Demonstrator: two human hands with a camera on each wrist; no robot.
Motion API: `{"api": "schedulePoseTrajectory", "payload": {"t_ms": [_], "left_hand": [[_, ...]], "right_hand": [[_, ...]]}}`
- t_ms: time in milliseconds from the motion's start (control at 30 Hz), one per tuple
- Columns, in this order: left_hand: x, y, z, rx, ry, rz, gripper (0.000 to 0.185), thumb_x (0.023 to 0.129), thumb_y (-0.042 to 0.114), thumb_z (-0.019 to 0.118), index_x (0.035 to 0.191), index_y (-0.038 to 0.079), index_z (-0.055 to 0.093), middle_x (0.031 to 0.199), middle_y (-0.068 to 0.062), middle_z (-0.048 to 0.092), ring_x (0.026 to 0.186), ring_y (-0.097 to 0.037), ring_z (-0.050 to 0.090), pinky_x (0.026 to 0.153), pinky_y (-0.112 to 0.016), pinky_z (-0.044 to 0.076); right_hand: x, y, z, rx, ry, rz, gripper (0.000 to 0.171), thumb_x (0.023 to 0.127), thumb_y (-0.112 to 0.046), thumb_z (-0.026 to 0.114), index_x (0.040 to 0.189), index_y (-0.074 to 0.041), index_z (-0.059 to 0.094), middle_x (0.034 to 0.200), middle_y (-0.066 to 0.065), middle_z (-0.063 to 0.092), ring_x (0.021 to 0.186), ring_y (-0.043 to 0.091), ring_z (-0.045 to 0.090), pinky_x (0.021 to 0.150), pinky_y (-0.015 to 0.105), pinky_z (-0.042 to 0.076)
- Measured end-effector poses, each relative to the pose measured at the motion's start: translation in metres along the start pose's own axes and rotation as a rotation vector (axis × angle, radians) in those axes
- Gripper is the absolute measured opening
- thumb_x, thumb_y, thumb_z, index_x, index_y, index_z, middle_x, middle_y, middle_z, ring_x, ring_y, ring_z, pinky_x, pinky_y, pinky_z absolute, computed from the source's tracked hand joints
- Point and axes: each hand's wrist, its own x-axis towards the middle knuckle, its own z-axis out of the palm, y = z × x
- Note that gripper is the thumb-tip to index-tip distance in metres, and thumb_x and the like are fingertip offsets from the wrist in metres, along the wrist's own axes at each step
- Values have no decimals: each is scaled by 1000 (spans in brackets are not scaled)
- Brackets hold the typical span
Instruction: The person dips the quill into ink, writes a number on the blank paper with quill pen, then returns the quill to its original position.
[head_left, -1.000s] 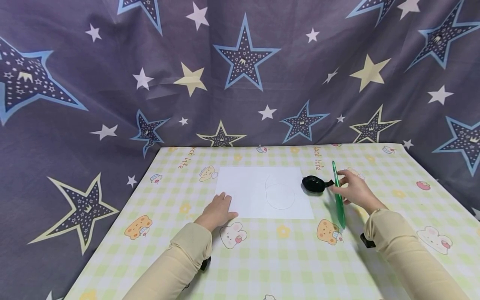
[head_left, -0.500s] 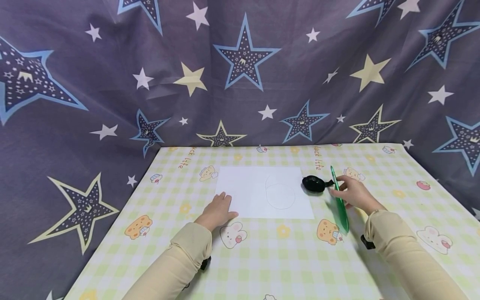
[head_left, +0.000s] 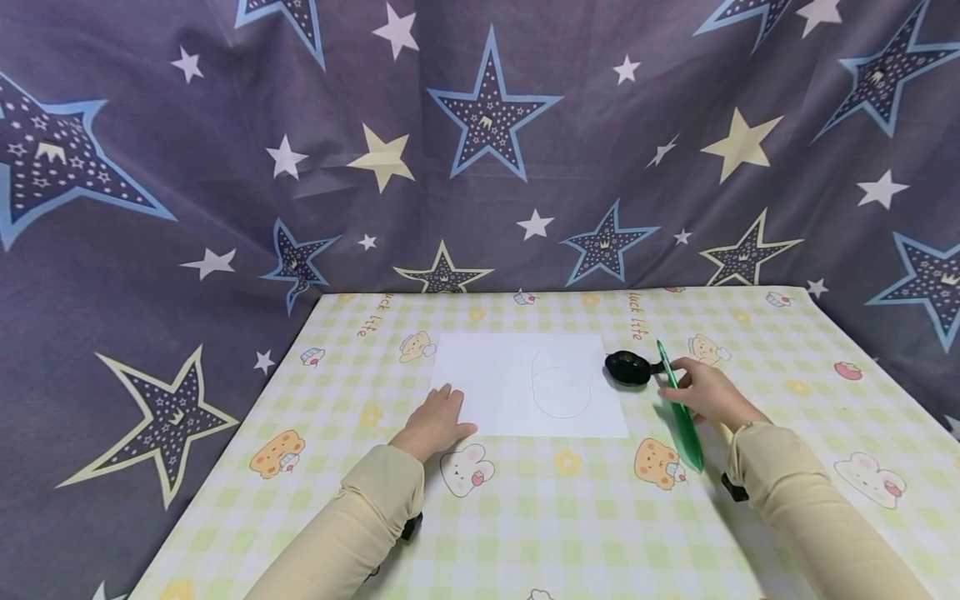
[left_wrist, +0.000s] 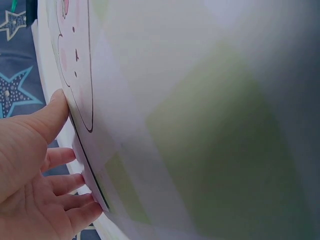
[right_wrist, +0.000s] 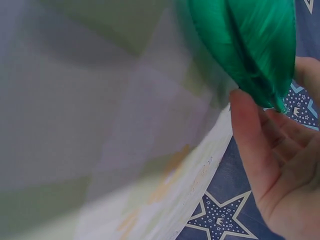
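Observation:
A white sheet of paper (head_left: pixel 487 375) lies on the table, with thin pencil-like lines on its right half: a large round loop with a stroke rising from its left. My left hand (head_left: pixel 435 423) rests on the paper's near left corner, fingers extended and thumb apart. To the right of the sheet, my right hand (head_left: pixel 708 390) pinches a green feather pen (head_left: pixel 686 437) between thumb and fingers. Its narrow end points away from me, its broad feather toward me. In the right wrist view the glossy green feather (right_wrist: pixel 250 45) shows above the thumb.
A black oval object (head_left: pixel 628 368) with a short tab lies between the paper and my right hand; the pen's narrow end overlaps the tab. The table has a green checked cloth (head_left: pixel 540 517) with cartoon prints. A dark star-patterned curtain (head_left: pixel 480 208) hangs behind it.
The green pen has shifted toward me and turned, its narrow end swinging left and its feather end right. My right hand has moved slightly nearer. The left hand and paper stay still.

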Motion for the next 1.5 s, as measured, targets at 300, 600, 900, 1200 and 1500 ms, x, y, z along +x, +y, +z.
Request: {"api": "schedulePoseTrajectory", "payload": {"t_ms": [300,600,900,1200,1500], "left_hand": [[1,-1,1,-3,4,4,64,90,31,60,137,-5,37,144,-25,26,133,-39,20,109,-46,19],[1,-1,1,0,7,5,64,89,31,60,136,-5,37,144,-25,26,133,-40,20,109,-46,20],[1,0,1,1,6,5,64,89,32,60,136,-5,37,144,-25,26,133,-39,20,109,-46,20],[2,-1,2,6,4,1,64,89,32,60,136,-4,37,144,-25,26,133,-39,20,108,-46,20],[1,-1,1,10,4,10,64,90,32,59,137,-5,36,144,-25,26,133,-39,20,109,-46,20]], "right_hand": [[-1,0,3,-46,-27,48,58,85,-18,66,128,9,38,92,21,55,65,21,55,49,33,53],[1,2,5,-71,-44,63,62,84,-19,67,129,10,36,96,23,53,64,21,54,48,32,53],[-1,-1,8,-147,-32,67,63,84,-21,67,129,12,37,96,23,53,60,19,54,47,31,52],[3,-1,12,-195,-31,98,59,84,-21,66,127,10,40,93,20,55,62,18,54,46,29,51],[4,-3,13,-239,-40,123,59,84,-23,66,126,10,41,91,18,55,62,18,54,46,28,50]]}}
